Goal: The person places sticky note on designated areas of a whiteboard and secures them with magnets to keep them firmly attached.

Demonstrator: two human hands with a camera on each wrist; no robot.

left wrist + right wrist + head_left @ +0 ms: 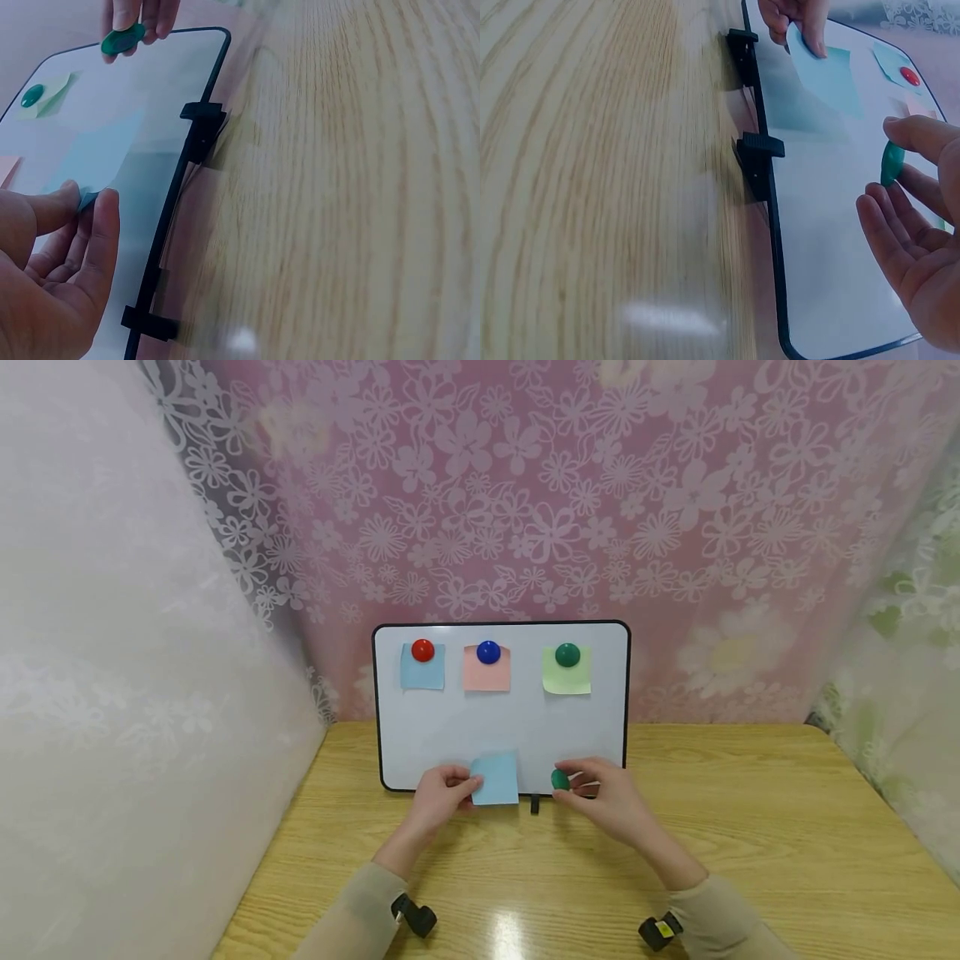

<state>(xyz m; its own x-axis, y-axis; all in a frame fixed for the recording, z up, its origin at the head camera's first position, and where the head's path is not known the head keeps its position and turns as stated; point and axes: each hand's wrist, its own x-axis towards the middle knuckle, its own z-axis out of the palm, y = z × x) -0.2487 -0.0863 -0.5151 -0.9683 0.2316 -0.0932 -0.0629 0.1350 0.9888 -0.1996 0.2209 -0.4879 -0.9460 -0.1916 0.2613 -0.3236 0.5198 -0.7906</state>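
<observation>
My left hand (438, 797) pinches a blue sticky note (497, 779) by its left edge, thumb in front, before the lower middle of the whiteboard (450, 727). The left wrist view shows the note's corner bent between thumb and fingers. To the right, my right hand (611, 797) holds a round green magnet (560, 779) between thumb and fingertips, near the board's lower right. Along the top of the board a red magnet (423, 650) sits on another blue note (423, 677), a blue magnet (488, 652) on a pink note (487, 678), and a second green magnet (567, 654) on a green note (567, 682).
The board stands on black feet (759, 146) on a wooden table (480, 868). Behind it hangs a pink floral curtain (510, 518), and a pale sheet (150, 652) closes off the left side. Dark wrist devices (415, 917) are strapped over both sleeves.
</observation>
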